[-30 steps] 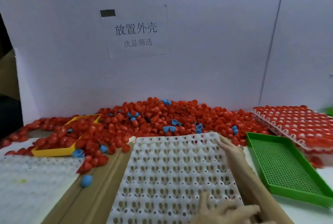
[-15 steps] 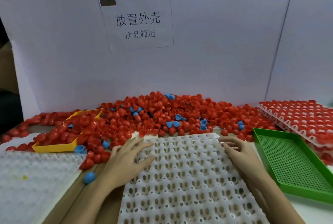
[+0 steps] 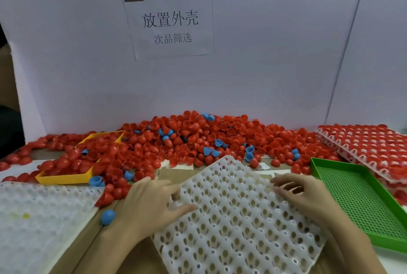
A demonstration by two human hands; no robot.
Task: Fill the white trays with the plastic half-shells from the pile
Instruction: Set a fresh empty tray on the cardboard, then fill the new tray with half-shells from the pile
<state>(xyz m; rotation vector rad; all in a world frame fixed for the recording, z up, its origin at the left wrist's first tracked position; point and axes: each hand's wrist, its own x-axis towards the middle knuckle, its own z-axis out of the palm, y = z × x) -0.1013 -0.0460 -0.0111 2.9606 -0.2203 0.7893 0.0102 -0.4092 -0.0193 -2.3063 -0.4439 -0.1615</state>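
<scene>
White backboard (image 3: 264, 53) at 12 o'clock, printed paper sign (image 3: 169, 23) on it. Pile of red and blue plastic half-shells (image 3: 187, 139) along its foot on the bench (image 3: 167, 173). White perforated plastic tray (image 3: 237, 218) at 6 o'clock, skewed, empty. Filled trays (image 3: 370, 143) at 3 o'clock; green mesh tray (image 3: 356, 194) beside. Yellow tray (image 3: 66, 178) at 9 o'clock. Left hand (image 3: 149, 203) grips the tray's left edge, thumb on top. Right hand (image 3: 301, 192), fingers curled, rests on its right edge.

White tray (image 3: 231, 218) (holed grid); red pile (image 3: 198, 139), blue flecks.
</scene>
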